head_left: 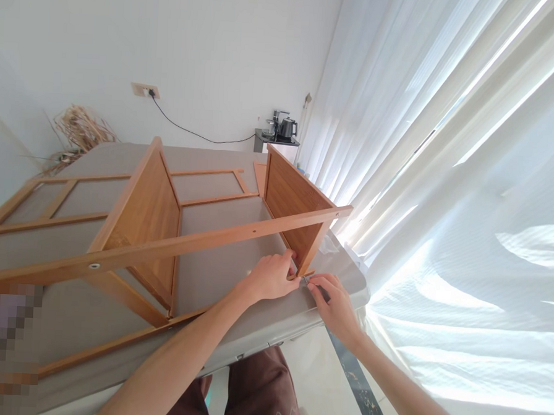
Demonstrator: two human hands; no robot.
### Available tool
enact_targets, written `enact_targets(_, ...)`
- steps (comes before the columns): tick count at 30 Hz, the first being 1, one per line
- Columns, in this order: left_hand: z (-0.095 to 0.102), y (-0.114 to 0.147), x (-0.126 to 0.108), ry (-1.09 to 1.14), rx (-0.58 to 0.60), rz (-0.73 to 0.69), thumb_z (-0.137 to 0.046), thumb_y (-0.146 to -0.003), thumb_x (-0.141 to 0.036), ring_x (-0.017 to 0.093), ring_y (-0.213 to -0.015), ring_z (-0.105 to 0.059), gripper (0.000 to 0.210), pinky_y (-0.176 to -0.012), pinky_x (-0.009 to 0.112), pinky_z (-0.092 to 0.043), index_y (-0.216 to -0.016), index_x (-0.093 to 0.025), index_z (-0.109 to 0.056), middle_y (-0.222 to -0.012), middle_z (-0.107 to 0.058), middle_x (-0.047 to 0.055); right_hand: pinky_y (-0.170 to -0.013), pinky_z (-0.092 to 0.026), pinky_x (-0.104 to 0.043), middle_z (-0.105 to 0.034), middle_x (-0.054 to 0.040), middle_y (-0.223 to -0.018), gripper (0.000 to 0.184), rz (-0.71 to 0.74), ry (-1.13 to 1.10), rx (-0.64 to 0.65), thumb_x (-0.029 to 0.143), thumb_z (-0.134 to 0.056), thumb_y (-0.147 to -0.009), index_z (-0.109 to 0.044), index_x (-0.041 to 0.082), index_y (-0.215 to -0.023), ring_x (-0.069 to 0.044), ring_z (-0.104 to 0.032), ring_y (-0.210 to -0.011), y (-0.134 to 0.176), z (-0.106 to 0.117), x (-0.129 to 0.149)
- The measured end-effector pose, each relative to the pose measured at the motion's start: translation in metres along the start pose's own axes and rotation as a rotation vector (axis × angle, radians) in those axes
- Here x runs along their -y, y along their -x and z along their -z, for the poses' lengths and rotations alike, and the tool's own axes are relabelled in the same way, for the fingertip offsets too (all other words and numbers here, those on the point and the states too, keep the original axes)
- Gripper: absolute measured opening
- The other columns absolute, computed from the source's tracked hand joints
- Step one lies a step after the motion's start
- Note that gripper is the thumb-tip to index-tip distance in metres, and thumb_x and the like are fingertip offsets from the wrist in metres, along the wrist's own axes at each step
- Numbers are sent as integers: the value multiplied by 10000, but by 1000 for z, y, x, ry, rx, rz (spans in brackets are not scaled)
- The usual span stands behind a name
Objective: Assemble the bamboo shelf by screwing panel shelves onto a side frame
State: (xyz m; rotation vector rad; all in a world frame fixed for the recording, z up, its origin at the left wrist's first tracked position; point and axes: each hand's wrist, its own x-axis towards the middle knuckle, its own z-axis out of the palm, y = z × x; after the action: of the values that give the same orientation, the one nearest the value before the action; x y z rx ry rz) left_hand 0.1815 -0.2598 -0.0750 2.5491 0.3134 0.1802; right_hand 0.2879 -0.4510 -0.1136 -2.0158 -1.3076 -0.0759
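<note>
A partly joined wooden shelf frame [220, 237] lies on its side across the table, with two upright panels between its rails. My left hand [273, 275] is closed around the frame's lower right corner, its thumb by the foot of the right wooden panel [296, 199]. Just to the right, my right hand [331, 300] pinches a small thin metal piece [306, 281] against the end of that corner. Whether it is a screw or a key is too small to tell. The left wooden panel [150, 225] stands farther along the frame.
A grey-covered table [223, 254] carries the frame. White curtains [465, 242] hang close on the right. Behind, a kettle [288, 128] stands on a small cabinet [275, 147], with a black cord [201, 138] along the wall. Dried stalks [83, 129] are at the far left.
</note>
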Motion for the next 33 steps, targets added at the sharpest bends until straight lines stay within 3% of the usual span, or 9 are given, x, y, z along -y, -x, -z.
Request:
enact_targets(6,-1,-2,0,17,-11,18,-616,-874,-423,270,-907,-738,351,-778,366,-538,-1163,-239,-542,-1006,-771,31,-737,-540,-366,-693,-44,-934,231,-16,25,44,316,-446,-1044,-663,264,-982,-219,-625,-887,0,2,-3)
enact_targets(17,3,1,-2,32,2,-3,-608,-879,-419,269,-943,-723,379,-791,356,-523,-1197,-232,-526,-1007,-769,34,-801,-516,-352,-697,-25,-931,237,22,18,63,268,-398,-1062,-634,262,-1045,-197,-626,-880,9,3,-6)
enact_targets(25,3,1,-3,58,-5,-17,-628,-870,-372,264,-930,-730,369,-795,358,-526,-1199,-231,-538,-981,-772,26,-848,-456,-352,-659,-57,-994,250,273,245,52,96,-453,-1001,-639,237,-1092,-185,-578,-880,-2,17,-7)
enact_targets(33,0,-1,0,62,-7,-10,-640,-860,-355,253,-908,-733,336,-785,344,-511,-1161,-245,-539,-962,-769,20,-856,-437,-360,-655,-47,-986,292,346,339,64,25,-498,-940,-643,243,-1071,-193,-542,-887,-8,19,-5)
